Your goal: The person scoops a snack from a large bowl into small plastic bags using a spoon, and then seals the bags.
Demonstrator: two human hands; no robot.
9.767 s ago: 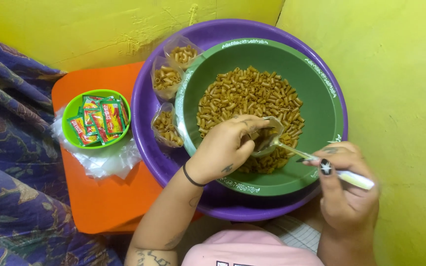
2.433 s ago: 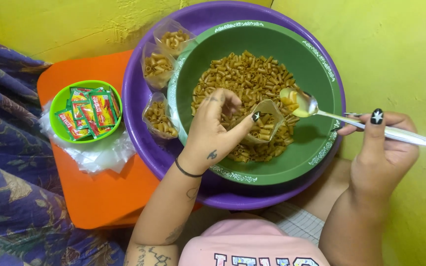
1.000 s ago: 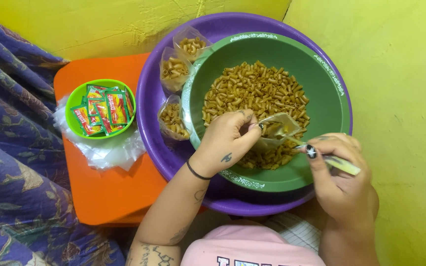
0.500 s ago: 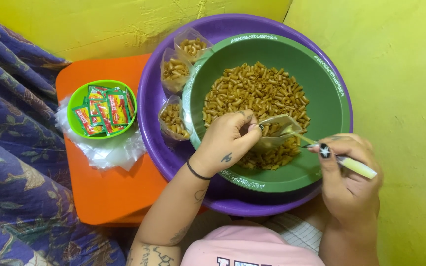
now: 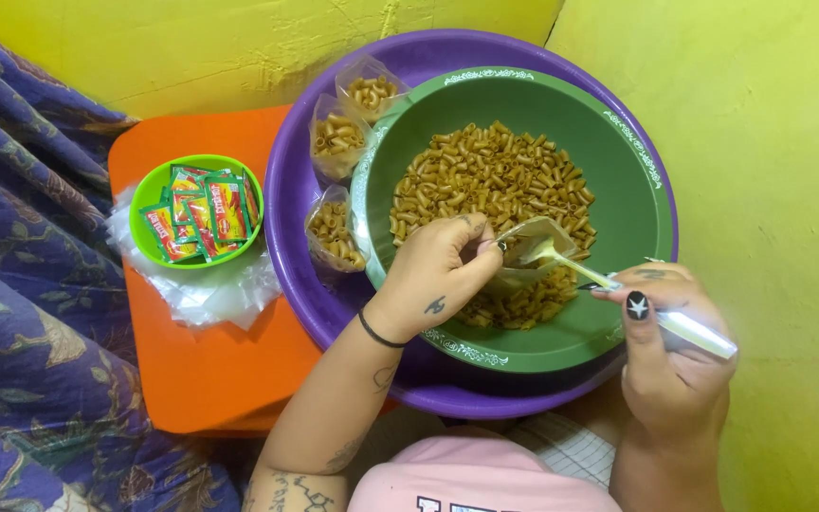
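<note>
Here, a small clear bag (image 5: 531, 254) sat pinched open in the left hand (image 5: 438, 277) while the right hand (image 5: 667, 334) gripped a spoon (image 5: 618, 289) tipped into it. Beyond the left hand, three filled bags (image 5: 337, 190) lay done; much macaroni (image 5: 495, 190) remained in the green bowl (image 5: 618, 171).

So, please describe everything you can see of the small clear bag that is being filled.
The small clear bag looks like thin, glossy plastic. The left hand pinches its mouth open over the green bowl of brown macaroni. It tilts toward the spoon, whose tip is inside it. The right hand holds the spoon.
</note>
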